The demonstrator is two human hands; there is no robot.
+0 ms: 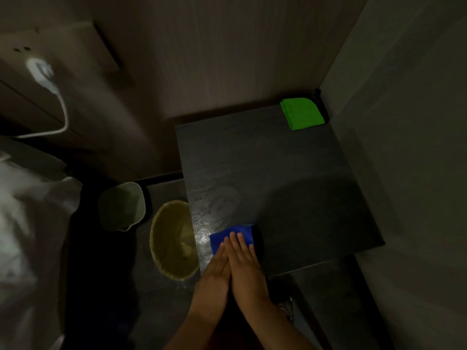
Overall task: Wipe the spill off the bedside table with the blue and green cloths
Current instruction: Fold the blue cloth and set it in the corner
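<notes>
Presses blue cloth [232,237] flat on near-left corner of table [303,185] with 2 hands side by side. No closed grip on either: left hand [218,265] and right hand [246,260] laid on it with fingers straight, right partly over left. Judged mid-wipe, somewhere early to middle. Wet sheen of spill [214,205] just beyond cloth, along table's left side, with smeared arcs; not yet dry there. Looks dull and dry on right half, though dim light hides much. Leaves green cloth [302,113] folded and untouched at far-right corner, well apart from hands; likely meant for 2nd pass. On floor left of table, pale bin [121,205] and round basin [174,238]; white bedding [30,210] further left.
</notes>
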